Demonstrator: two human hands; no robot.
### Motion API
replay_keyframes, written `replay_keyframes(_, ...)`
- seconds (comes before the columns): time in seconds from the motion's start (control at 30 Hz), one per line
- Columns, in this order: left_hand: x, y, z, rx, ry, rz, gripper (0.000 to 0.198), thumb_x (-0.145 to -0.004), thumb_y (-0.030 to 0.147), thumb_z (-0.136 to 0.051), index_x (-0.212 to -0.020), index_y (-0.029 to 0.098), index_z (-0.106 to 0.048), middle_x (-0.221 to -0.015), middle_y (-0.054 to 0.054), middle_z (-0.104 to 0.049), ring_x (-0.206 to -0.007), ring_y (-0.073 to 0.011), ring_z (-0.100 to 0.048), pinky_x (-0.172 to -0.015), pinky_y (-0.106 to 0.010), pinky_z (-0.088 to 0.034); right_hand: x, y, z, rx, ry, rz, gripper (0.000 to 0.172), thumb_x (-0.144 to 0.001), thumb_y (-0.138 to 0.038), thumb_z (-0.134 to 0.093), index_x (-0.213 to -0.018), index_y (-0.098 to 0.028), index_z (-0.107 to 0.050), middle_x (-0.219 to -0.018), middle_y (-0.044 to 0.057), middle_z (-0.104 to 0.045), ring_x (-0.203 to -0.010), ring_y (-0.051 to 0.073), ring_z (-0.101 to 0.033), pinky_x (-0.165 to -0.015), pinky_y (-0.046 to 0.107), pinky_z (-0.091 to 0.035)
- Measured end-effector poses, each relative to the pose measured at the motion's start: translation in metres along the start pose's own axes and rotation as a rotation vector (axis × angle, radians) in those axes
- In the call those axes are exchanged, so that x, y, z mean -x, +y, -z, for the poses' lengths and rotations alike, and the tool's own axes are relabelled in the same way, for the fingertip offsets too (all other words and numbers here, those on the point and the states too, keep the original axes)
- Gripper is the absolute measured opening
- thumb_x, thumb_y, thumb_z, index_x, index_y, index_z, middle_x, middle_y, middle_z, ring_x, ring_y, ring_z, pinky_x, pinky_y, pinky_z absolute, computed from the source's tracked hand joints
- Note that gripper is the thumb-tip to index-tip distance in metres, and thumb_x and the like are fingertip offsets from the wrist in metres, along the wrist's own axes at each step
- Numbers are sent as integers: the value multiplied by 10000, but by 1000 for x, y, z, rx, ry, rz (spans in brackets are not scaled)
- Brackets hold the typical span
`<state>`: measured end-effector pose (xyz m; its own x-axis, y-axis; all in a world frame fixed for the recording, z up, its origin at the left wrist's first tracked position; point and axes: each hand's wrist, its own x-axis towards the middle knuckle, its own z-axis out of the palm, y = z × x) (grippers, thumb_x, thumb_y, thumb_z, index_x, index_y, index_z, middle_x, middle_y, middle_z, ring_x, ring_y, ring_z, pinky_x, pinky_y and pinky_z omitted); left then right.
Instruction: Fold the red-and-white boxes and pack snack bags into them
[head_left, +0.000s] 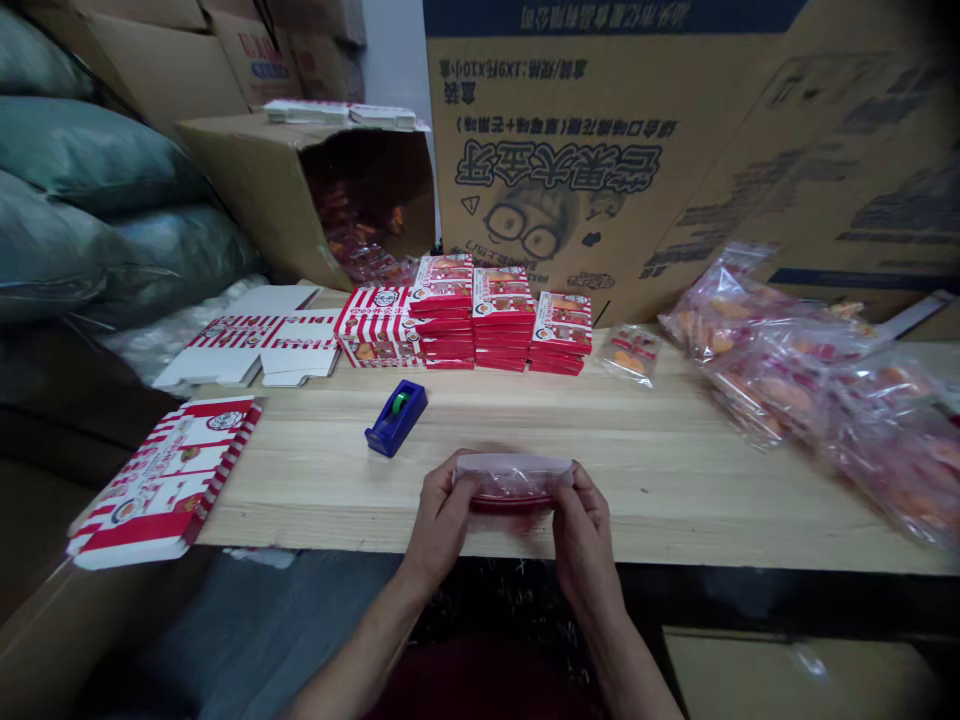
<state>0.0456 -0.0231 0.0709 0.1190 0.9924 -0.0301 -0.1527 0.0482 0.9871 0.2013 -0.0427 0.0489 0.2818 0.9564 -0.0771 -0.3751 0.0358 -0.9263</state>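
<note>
Both of my hands grip a small clear plastic packet [514, 476] with red contents at the near edge of the wooden table [675, 470]. My left hand [442, 510] pinches its left end and my right hand [581, 520] pinches its right end, fingers closed on it. A blue tape dispenser [395, 418] lies just beyond my left hand. Stacks of red-and-white striped boxes [480, 312] stand further back in the middle.
Flat unfolded striped cartons [165, 480] lie at the table's left edge and further back [259, 345]. A heap of clear snack packets [817, 385] covers the right side; one lone packet [631, 352] lies by the stacks. Large cardboard boxes [600, 150] stand behind, grey sacks [82, 200] at left.
</note>
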Motion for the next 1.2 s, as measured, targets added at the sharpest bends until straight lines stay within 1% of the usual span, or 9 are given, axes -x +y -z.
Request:
replay_keyframes(0.13, -1, 0, 1, 90, -28, 26, 236, -948, 283, -603, -1108, 176, -739, -1019, -37, -748, -853, -183, -633, -778, -264, -482, -5, -2, -5, -87, 36, -9, 110, -809, -289, -721, -796, -236, -625, -721, -38, -627, -670, 143, -523, -674, 249, -433)
replay_keyframes(0.23, 1, -1, 10, 253, -141, 44, 468, -960, 426, -635, -1385, 230, -616, -1304, -90, -693, -1130, -263, -643, -990, -363, -479, -8, 0, -8, -111, 37, -10, 78, -808, -268, -711, -822, -237, -641, -757, -35, -636, -682, 142, -532, -686, 255, -448)
replay_keyframes(0.3, 3, -3, 15, 383, -189, 49, 526, -981, 501, -583, -1426, 221, -597, -1400, -128, -645, -1264, -313, -595, -1092, -434, -427, -7, 2, -9, -100, 42, 7, 60, -828, -271, -703, -836, -240, -652, -777, -32, -638, -695, 144, -538, -692, 259, -459)
replay_keyframes(0.47, -5, -13, 17, 400, -127, 133, 389, -900, 368, -717, -1228, 161, -742, -1164, -121, -768, -1124, -306, -682, -1006, -404, -479, -8, 5, -5, -49, 29, 14, 80, -860, -308, -693, -930, -271, -680, -879, -16, -701, -826, 187, -623, -811, 311, -511)
replay_keyframes(0.6, -18, -15, 10, 365, -46, 154, 249, -821, 304, -747, -998, 134, -787, -906, -69, -787, -908, -255, -718, -844, -327, -518, -16, -3, 4, -109, -142, -99, 222, -920, -448, -620, -1032, -285, -721, -1102, 24, -761, -1101, 266, -661, -977, 408, -514)
replay_keyframes(0.73, -13, -11, -3, 338, 109, 149, 192, -821, 293, -705, -938, 155, -767, -940, -42, -779, -900, -224, -704, -828, -293, -511, -8, -23, 12, -166, -240, -210, 300, -940, -470, -633, -1170, -299, -720, -1206, 34, -764, -1248, 288, -630, -1075, 446, -482)
replay_keyframes(0.83, 5, -10, -10, 333, 201, 260, 246, -822, 322, -712, -1007, 166, -757, -1000, -44, -781, -925, -224, -704, -842, -293, -517, 6, -32, 17, -156, -271, -336, 369, -926, -385, -675, -1282, -287, -681, -1218, 58, -768, -1253, 296, -639, -1074, 446, -485)
replay_keyframes(1.03, 30, -39, 1, 491, 90, 533, 341, -719, 241, -731, -1045, 144, -760, -884, -59, -791, -743, -203, -704, -729, -287, -531, 26, 4, 38, -156, -231, -529, 312, -795, -327, -760, -1093, -235, -760, -1117, 66, -803, -1108, 317, -720, -939, 427, -567)
replay_keyframes(1.2, 34, -71, 25, 403, 63, 528, 371, -658, 134, -743, -1023, 126, -807, -874, -78, -804, -713, -187, -706, -700, -264, -515, 35, 32, 55, -37, -106, -418, 313, -729, -261, -792, -1040, -299, -793, -1175, 29, -790, -1126, 276, -707, -928, 384, -566)
